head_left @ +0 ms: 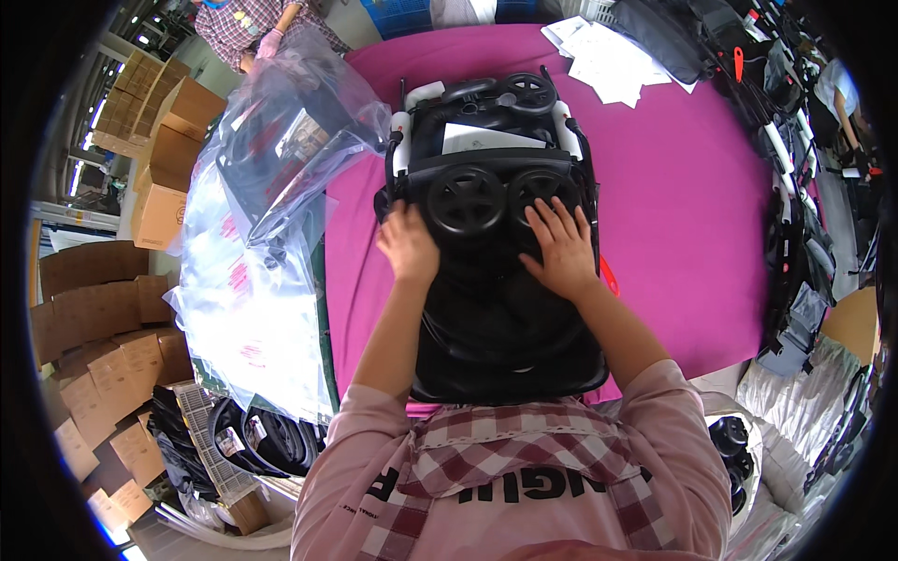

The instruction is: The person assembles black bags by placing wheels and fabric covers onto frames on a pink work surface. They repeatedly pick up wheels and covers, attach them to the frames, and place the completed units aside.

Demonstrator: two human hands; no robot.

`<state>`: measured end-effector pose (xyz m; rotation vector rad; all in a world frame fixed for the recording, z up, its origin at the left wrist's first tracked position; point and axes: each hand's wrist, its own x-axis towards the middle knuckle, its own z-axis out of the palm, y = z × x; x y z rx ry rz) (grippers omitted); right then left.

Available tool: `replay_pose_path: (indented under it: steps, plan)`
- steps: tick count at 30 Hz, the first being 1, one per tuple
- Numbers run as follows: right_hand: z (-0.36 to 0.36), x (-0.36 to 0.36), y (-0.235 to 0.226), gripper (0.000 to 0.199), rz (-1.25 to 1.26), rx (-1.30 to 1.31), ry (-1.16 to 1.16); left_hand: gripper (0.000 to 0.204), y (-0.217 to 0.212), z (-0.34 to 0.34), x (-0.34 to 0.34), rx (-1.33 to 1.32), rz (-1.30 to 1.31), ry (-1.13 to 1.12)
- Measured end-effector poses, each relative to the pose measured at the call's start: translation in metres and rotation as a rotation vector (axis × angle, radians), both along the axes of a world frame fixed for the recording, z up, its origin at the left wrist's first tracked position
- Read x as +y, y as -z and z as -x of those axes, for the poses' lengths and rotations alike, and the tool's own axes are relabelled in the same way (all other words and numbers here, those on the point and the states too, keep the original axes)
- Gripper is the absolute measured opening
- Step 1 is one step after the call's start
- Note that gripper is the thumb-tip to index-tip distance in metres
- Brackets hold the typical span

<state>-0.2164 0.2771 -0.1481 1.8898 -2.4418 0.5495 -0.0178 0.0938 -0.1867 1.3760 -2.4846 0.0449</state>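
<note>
A folded black stroller (510,280) lies on the pink-covered table in front of me, its wheels facing up. White sections show on its frame at both far sides. My right hand (564,251) rests with spread fingers on the right near wheel (528,194). At the stroller's left edge, beside the left near wheel (466,202), is my left hand (409,248), its fingers slightly bent and apart. Whatever lies under its fingertips is hidden. A white paper sheet (486,139) is tucked across the stroller between the near and far wheels.
Clear plastic bags (271,271) cover the table's left side, where another person (245,28) handles one. White papers (613,65) lie at the far right on the pink cloth (687,215). Cardboard boxes (168,159) stand left; stroller frames (790,178) crowd the right.
</note>
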Motion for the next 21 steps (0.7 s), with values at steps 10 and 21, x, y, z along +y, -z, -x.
replay_pose_path:
  steps: [10,21]
  plan:
    - [0.003,-0.003,-0.006,0.060,-0.048,0.035,0.050,0.048,-0.053,0.039,0.063,-0.306,-0.232,0.516]
    - [-0.047,0.232,-0.008,0.072,-0.038,-0.318,-0.045,0.072,-0.063,-0.173,0.134,0.255,-0.505,0.682]
